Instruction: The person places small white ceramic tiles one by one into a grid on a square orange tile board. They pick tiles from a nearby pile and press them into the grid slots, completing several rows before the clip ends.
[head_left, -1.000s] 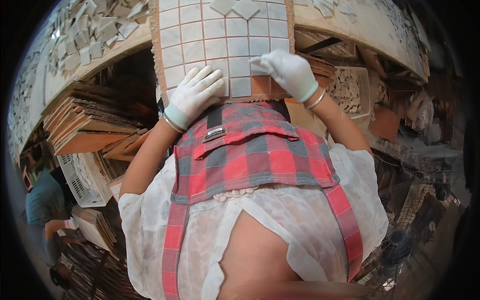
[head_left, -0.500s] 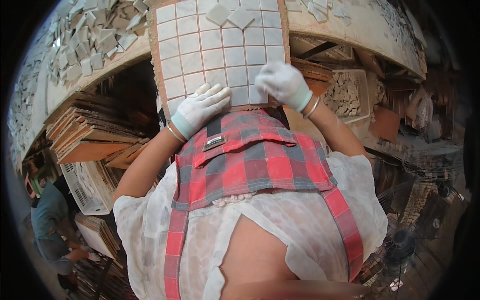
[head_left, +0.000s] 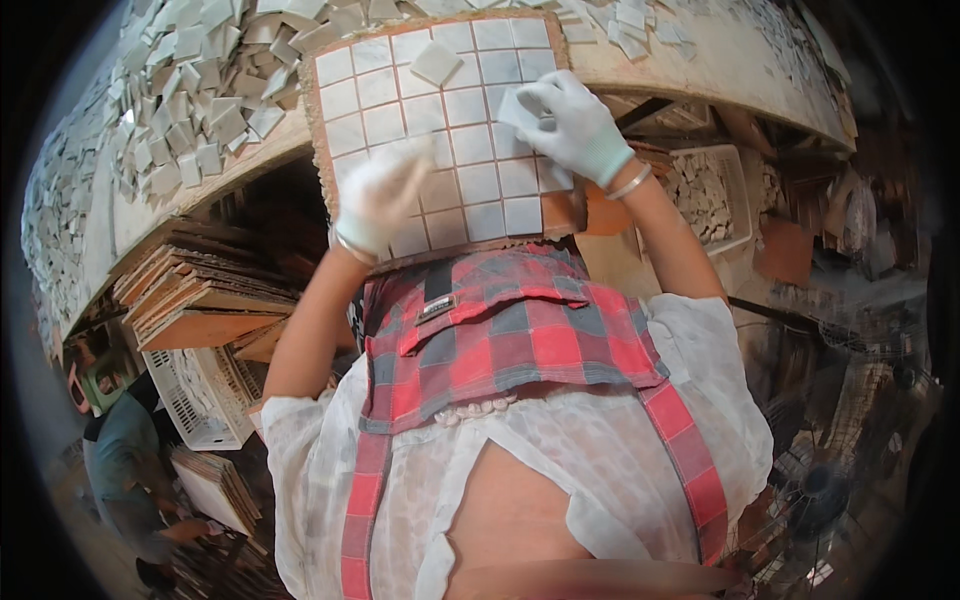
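At the frame's upper centre, the right hand [head_left: 575,125] pinches a white tile [head_left: 515,110] over the board [head_left: 557,215]; probably light, stiff, brittle, best gripped by opposite edges. Blurred left hand [head_left: 382,195]: cannot tell its grip.

Tile board [head_left: 560,215]: brightly, rather evenly lit; pale tiles [head_left: 478,183] near white, joints mostly crisp.
Left hand [head_left: 385,195], over the tile board's left side: smeared by motion blur, fingers indistinct.
Right hand [head_left: 570,120], over the tile board's right side: clearer, slightly soft.
Tile heap [head_left: 200,100], left of the tile board: bright, small shadows between pieces.
Workbench [head_left: 760,90], either side of the tile board: edge bowed into an arc by the fisheye, deep shadow beneath.
Co-worker [head_left: 125,460], far below left of the tile board: dim, soft.
Fan [head_left: 815,490], far below right of the tile board: murky, hazy.
Corners, all around the tile board: black vignette.
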